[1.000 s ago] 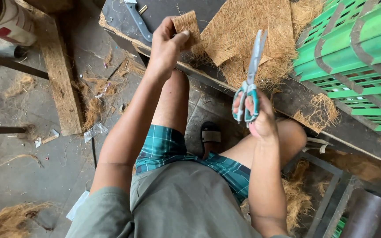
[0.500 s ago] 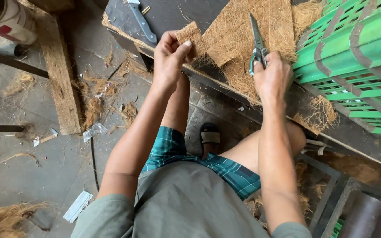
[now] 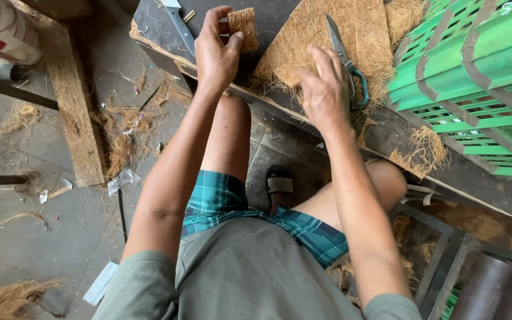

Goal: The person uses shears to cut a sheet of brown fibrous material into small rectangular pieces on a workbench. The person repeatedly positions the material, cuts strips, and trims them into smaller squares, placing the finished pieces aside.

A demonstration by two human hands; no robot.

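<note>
The right hand (image 3: 325, 89) is motion-blurred and hides part of the fibre mat (image 3: 333, 41). The green crate (image 3: 475, 83) and white bucket (image 3: 4, 32) are cut off by the frame edges.

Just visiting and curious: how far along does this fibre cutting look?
One small fibre piece is cut and pinched in the left hand. The scissors lie on the big fibre mat, the right hand open beside them. Most of the mat remains uncut.
</note>
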